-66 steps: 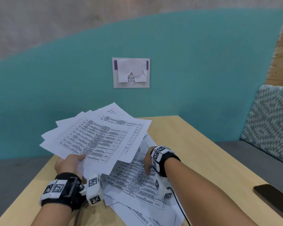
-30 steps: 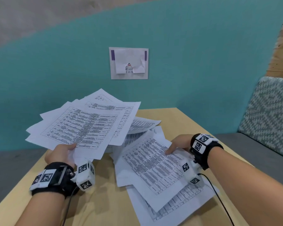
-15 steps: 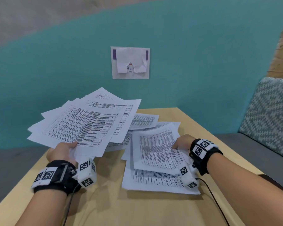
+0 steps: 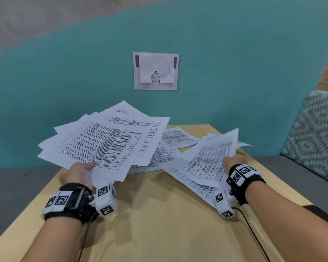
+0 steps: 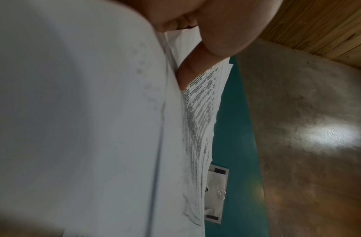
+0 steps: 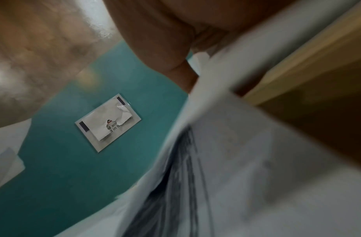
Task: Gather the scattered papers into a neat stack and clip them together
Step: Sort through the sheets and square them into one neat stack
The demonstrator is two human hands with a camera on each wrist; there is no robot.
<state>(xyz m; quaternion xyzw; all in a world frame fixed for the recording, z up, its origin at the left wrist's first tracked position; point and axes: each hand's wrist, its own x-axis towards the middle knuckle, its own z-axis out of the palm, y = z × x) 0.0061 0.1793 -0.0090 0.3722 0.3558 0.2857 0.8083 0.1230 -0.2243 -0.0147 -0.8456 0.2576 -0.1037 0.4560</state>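
Note:
My left hand (image 4: 78,172) grips a fanned bunch of printed sheets (image 4: 102,140) by its near edge and holds it above the table's left side; in the left wrist view the thumb (image 5: 198,67) presses on the same sheets (image 5: 84,128). My right hand (image 4: 233,161) pinches a second bunch of printed pages (image 4: 208,159), lifted and tilted off the table at the right; the right wrist view shows those pages (image 6: 246,168) blurred. More loose sheets (image 4: 175,138) lie flat on the table behind. No clip is in view.
The wooden table (image 4: 159,214) runs up to a teal wall with a taped paper notice (image 4: 155,70). A patterned cushion (image 4: 314,129) sits on the grey bench at right. A dark flat object (image 4: 322,212) shows past my right forearm.
My right hand has gathered the pages lying at the right and raised them off the table, moving rightward. The left hand keeps holding its fanned bunch in about the same place.

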